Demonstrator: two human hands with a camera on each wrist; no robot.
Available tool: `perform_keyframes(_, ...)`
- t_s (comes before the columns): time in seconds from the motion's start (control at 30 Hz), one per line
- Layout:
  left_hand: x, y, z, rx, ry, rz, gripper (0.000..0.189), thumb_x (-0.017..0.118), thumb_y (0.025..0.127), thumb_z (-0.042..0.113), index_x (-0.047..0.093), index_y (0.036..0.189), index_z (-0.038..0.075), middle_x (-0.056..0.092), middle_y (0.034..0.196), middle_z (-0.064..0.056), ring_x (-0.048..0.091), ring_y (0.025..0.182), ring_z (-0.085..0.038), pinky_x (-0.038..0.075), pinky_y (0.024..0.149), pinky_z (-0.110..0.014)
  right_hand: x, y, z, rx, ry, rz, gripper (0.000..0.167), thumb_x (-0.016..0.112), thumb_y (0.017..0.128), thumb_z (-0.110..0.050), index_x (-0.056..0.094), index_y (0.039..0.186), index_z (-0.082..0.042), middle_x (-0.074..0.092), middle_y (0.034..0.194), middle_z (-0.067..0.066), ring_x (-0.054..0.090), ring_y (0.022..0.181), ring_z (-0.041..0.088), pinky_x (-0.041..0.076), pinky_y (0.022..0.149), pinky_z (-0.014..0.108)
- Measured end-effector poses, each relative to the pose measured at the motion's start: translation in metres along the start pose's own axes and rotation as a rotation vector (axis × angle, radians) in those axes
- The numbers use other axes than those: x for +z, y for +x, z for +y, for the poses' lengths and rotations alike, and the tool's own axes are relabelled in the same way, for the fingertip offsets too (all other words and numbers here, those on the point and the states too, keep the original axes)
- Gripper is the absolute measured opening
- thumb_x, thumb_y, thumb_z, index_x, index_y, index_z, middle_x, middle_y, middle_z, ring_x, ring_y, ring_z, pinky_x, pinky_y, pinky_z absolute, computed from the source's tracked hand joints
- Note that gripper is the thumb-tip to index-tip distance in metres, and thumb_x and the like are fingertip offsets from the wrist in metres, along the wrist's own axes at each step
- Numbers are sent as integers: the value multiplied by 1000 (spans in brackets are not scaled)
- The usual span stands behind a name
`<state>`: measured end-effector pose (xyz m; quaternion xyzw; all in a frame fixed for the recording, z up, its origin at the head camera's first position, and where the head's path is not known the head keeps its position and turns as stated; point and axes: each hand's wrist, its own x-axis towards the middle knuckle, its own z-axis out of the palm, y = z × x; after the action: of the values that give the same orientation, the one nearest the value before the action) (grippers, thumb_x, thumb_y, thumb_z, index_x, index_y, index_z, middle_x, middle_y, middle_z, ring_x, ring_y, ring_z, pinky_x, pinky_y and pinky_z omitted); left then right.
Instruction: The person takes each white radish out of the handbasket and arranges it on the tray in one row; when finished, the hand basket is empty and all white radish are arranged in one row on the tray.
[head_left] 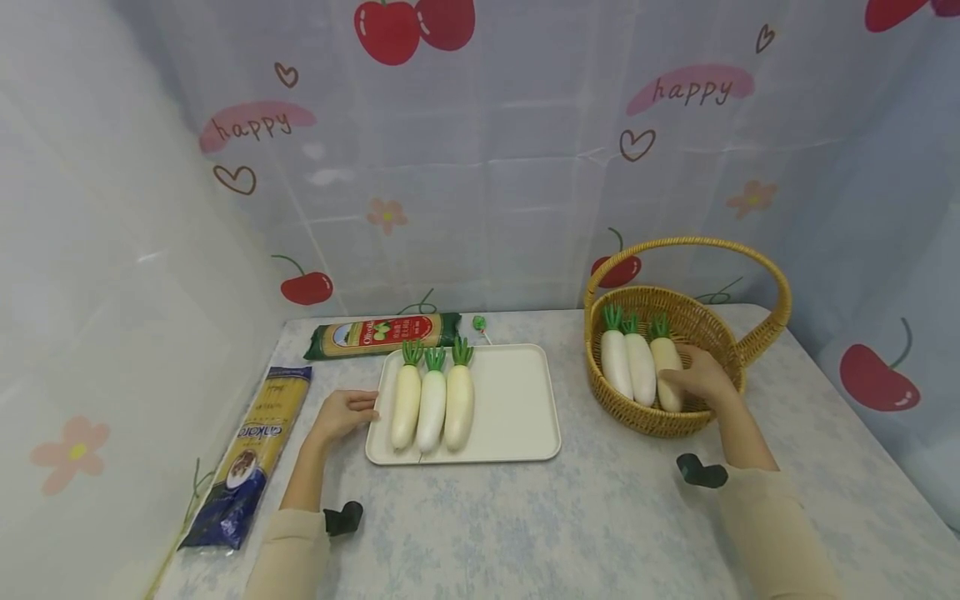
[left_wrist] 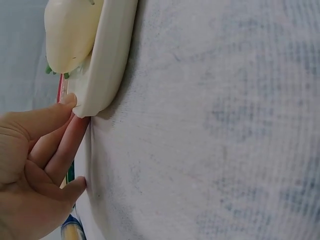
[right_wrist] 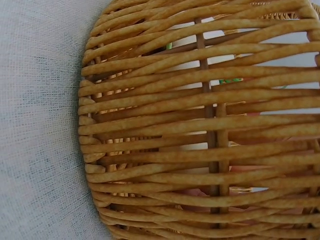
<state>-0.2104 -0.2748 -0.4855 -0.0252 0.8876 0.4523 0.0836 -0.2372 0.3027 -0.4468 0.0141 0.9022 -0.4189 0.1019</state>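
Three white radishes with green tops, the nearest to the tray's middle being this radish [head_left: 459, 408], lie side by side on the left half of a cream tray [head_left: 517, 408]. My left hand [head_left: 345, 414] pinches the tray's left edge; in the left wrist view the thumb [left_wrist: 67, 100] is on the rim with fingers below. Three more radishes lean in a wicker basket [head_left: 660, 423] at the right. Inside it, my right hand [head_left: 701, 375] grips the rightmost radish [head_left: 666, 358]. The basket's weave hides most of that hand in the right wrist view.
A green-ended noodle pack [head_left: 382, 333] lies behind the tray, a small green-headed lollipop [head_left: 480, 323] beside it. A yellow and blue pasta pack [head_left: 251, 458] lies at the left. The basket's tall handle [head_left: 690, 242] arches over its opening. A printed curtain [head_left: 480, 167] hangs behind the table.
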Motion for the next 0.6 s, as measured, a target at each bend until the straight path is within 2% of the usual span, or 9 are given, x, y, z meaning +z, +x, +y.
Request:
perform_keyframes(0.27,-1,1,-3,13,-30,-2,43,70,82,6,60,121,-9,64,111,-24,61,107,-36,48,90,-43,-1,2,-2,28,-25,-22,78,58,92,-25,15,143,16,21,140,43,29,124,56,35,97,61)
perform_keyframes(0.47,-1,1,-4,20,-38,-3,44,70,83,6,58,121,-11,64,111,-25,61,106,-36,49,90,-43,-1,5,0,42,-41,-19,79,60,91,-24,15,143,15,19,141,43,25,126,57,31,99,63)
perform_keyframes(0.6,1,0,-3,-7,-63,8,42,70,83,5,59,121,-11,64,111,-25,61,106,-35,49,90,-42,0,6,0,42,-29,-5,79,61,90,-23,16,143,15,21,140,42,25,126,57,32,99,62)
